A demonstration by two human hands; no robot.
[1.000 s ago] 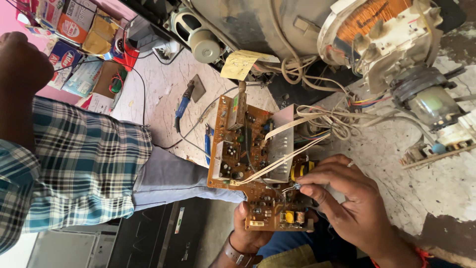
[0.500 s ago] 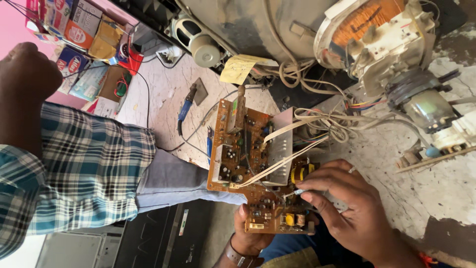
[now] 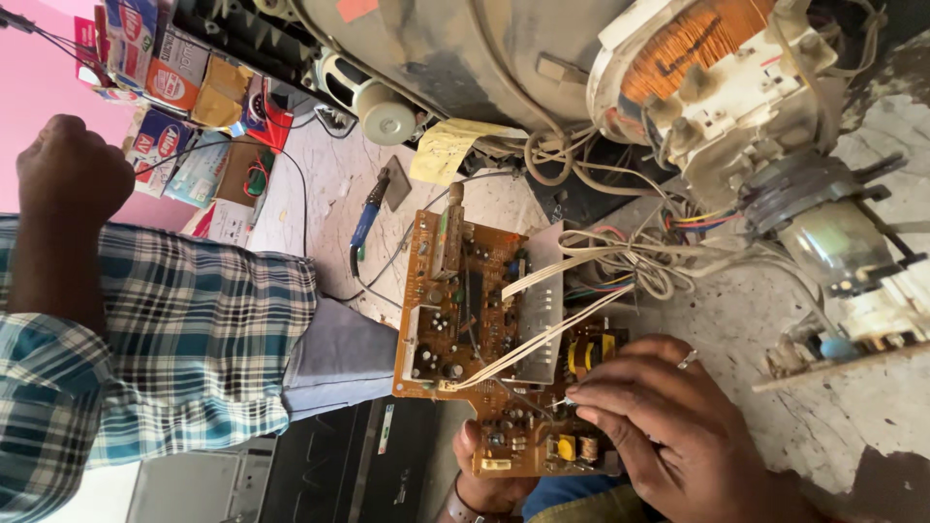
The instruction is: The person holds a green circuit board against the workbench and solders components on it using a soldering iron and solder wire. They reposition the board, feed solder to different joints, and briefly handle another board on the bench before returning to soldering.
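A brown circuit board (image 3: 465, 310) with a metal heat sink and white ribbon wires stands on edge over the bench. My left hand (image 3: 481, 481) grips its lower edge from beneath, a band on the wrist. My right hand (image 3: 678, 431) rests on the board's lower corner beside a yellow transformer (image 3: 584, 353), its fingertips pinched on a thin tool tip (image 3: 565, 400) that touches the board. Wires (image 3: 630, 261) run from the board to the neck of a picture tube (image 3: 736, 116) with a copper coil.
Another person in a plaid shirt (image 3: 155, 358) stands at the left with a closed fist (image 3: 73, 174). A blue-handled soldering iron (image 3: 368, 218), a yellow paper note (image 3: 448, 150), a small speaker (image 3: 383, 111) and colourful packets (image 3: 184, 87) lie on the worn bench.
The view has shifted a little and the other person's fist sits lower in it. My right hand's fingers have closed in slightly on the board's lower part; the board stays held.
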